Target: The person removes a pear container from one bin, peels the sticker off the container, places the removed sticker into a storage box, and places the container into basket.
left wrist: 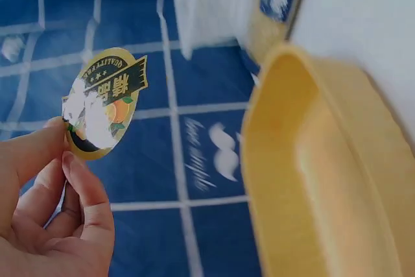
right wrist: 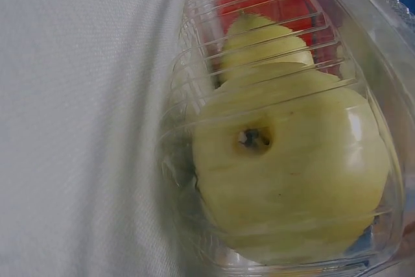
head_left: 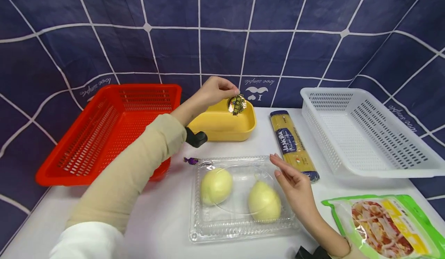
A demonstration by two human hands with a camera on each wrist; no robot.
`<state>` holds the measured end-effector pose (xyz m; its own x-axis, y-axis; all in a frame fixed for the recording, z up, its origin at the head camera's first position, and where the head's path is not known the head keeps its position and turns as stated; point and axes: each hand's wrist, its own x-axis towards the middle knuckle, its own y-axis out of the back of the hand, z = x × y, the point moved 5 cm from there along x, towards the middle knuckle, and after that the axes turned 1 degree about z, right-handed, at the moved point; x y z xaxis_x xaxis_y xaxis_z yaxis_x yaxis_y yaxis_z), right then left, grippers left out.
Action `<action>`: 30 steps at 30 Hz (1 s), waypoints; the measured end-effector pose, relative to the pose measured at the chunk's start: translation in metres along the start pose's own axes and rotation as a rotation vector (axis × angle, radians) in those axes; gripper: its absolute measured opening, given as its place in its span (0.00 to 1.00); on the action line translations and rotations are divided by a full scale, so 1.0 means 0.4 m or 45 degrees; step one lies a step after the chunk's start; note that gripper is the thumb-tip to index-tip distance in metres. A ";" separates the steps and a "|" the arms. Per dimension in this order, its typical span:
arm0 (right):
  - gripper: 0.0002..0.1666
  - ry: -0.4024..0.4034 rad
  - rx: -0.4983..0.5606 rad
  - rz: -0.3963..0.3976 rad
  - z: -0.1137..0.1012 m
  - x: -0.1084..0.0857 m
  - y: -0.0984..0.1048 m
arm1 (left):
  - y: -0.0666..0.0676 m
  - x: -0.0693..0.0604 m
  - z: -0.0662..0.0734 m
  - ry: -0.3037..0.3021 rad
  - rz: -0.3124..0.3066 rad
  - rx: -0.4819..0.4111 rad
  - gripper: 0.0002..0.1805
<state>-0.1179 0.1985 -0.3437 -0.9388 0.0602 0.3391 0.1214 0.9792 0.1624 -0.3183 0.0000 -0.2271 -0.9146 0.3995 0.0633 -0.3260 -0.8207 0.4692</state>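
Note:
Between thumb and fingertips my left hand (head_left: pixel 216 91) pinches a round gold-and-black label sticker (head_left: pixel 237 104), with fruit printed on it in the left wrist view. It holds the sticker up above a yellow plastic bin (head_left: pixel 224 133). My right hand (head_left: pixel 294 183), its fingers loosely extended, is at the right side of a clear plastic clamshell box (head_left: pixel 240 228); whether it touches the lid I cannot tell. The box's lid is down over two pale yellow-green pears, a left pear (head_left: pixel 216 186) and a right pear (head_left: pixel 265 202), which also fills much of the right wrist view.
A red basket (head_left: pixel 62 166) stands at the left and a white basket (head_left: pixel 379 170) at the right. A spaghetti pack (head_left: pixel 293 145) lies beside the white basket. A green-edged food pouch (head_left: pixel 382 224) is at front right. One purple-wrapped candy (head_left: pixel 191 161) sits behind the box.

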 end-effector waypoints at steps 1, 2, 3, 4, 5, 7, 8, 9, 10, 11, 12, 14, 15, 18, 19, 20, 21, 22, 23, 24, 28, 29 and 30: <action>0.19 -0.004 0.003 0.002 0.002 -0.001 0.000 | -0.007 0.023 -0.019 0.036 0.005 -0.010 0.10; 0.19 -0.004 0.006 0.002 0.003 -0.001 -0.001 | -0.014 0.044 -0.040 0.074 0.013 -0.020 0.10; 0.19 -0.006 0.010 0.004 0.004 -0.001 -0.002 | -0.021 0.063 -0.064 0.120 0.017 -0.040 0.11; 0.19 -0.006 0.014 0.006 0.006 -0.002 -0.002 | -0.029 0.079 -0.088 0.167 0.019 -0.059 0.11; 0.19 -0.009 0.016 0.007 0.007 -0.002 -0.003 | -0.035 0.092 -0.113 0.221 0.020 -0.075 0.11; 0.19 -0.010 0.019 0.007 0.008 -0.004 -0.005 | -0.048 0.107 -0.159 0.316 0.016 -0.107 0.12; 0.19 -0.009 0.020 0.005 0.008 -0.004 -0.006 | -0.053 0.111 -0.180 0.360 0.009 -0.113 0.13; 0.19 -0.009 0.018 0.003 0.009 -0.005 -0.007 | -0.058 0.113 -0.198 0.390 0.003 -0.116 0.13; 0.19 -0.005 0.017 0.001 0.009 -0.005 -0.007 | -0.061 0.113 -0.213 0.406 0.001 -0.114 0.14; 0.19 -0.001 0.012 -0.001 0.008 -0.005 -0.007 | -0.063 0.114 -0.226 0.415 0.000 -0.113 0.14; 0.19 0.005 0.009 -0.001 0.008 -0.004 -0.007 | -0.065 0.114 -0.237 0.414 -0.001 -0.108 0.15; 0.19 0.016 0.002 0.001 0.007 -0.002 -0.005 | -0.066 0.117 -0.257 0.411 0.005 -0.083 0.15; 0.19 0.020 0.001 0.004 0.006 -0.001 -0.004 | -0.066 0.118 -0.266 0.405 0.011 -0.064 0.14; 0.19 0.021 0.003 0.003 0.005 -0.002 -0.007 | -0.059 0.116 -0.297 0.386 0.014 0.030 0.10; 0.19 0.019 0.003 0.002 0.005 -0.003 -0.008 | -0.056 0.115 -0.305 0.373 0.017 0.094 0.09; 0.19 0.015 0.002 0.001 0.005 -0.003 -0.009 | -0.053 0.114 -0.312 0.355 0.018 0.166 0.09; 0.19 0.012 0.002 0.000 0.005 -0.004 -0.010 | -0.050 0.114 -0.318 0.333 0.023 0.236 0.08; 0.19 0.010 -0.001 0.000 0.004 -0.004 -0.011 | -0.048 0.114 -0.322 0.309 0.024 0.303 0.08; 0.19 0.011 -0.003 -0.001 0.004 -0.004 -0.011 | -0.046 0.114 -0.323 0.291 0.022 0.384 0.08; 0.19 0.015 -0.005 0.001 0.004 -0.004 -0.011 | -0.044 0.118 -0.324 0.274 0.029 0.469 0.08; 0.19 0.029 -0.017 0.005 0.003 -0.003 -0.008 | -0.043 0.136 -0.299 0.255 0.024 0.658 0.11; 0.19 0.030 -0.019 0.006 0.002 -0.002 -0.007 | -0.043 0.140 -0.287 0.250 0.021 0.701 0.14; 0.19 0.028 -0.022 0.007 0.003 -0.001 -0.005 | -0.042 0.143 -0.275 0.244 0.022 0.730 0.16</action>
<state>-0.1179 0.1966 -0.3451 -0.9308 0.0613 0.3605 0.1326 0.9753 0.1765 -0.3916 -0.0082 -0.3284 -0.9628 0.2634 -0.0597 -0.1783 -0.4541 0.8729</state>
